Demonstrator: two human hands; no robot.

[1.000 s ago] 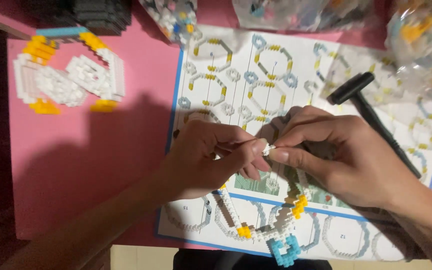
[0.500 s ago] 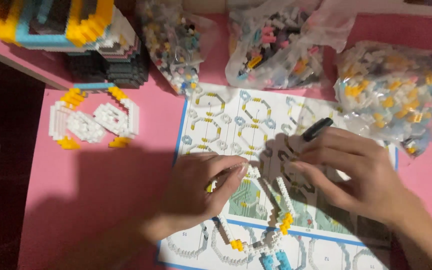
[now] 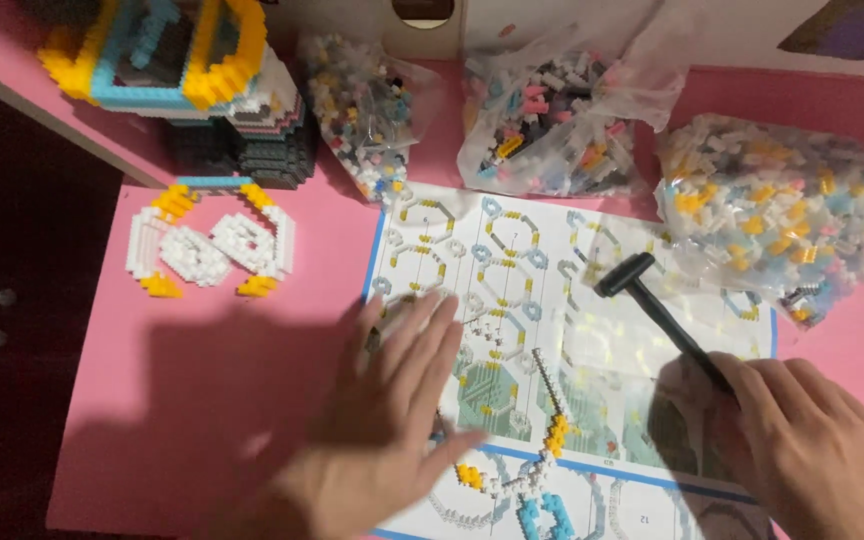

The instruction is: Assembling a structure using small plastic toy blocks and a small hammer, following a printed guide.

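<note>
The left hand (image 3: 392, 430) lies flat, fingers spread in an open grip, on the instruction sheet (image 3: 512, 260), beside the thin brick chain (image 3: 542, 440). The right hand (image 3: 802, 440) has its grip closed on the small black hammer (image 3: 652, 300), whose head rests on the sheet. Farther off, three bags of bricks (image 3: 772, 210) sit on the pink tabletop (image 3: 202, 360)

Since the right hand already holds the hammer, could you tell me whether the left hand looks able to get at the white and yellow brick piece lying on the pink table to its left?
Probably yes: the left hand is open and flat on the instruction sheet, and only bare pink table lies between it and the white and yellow brick piece.
</note>
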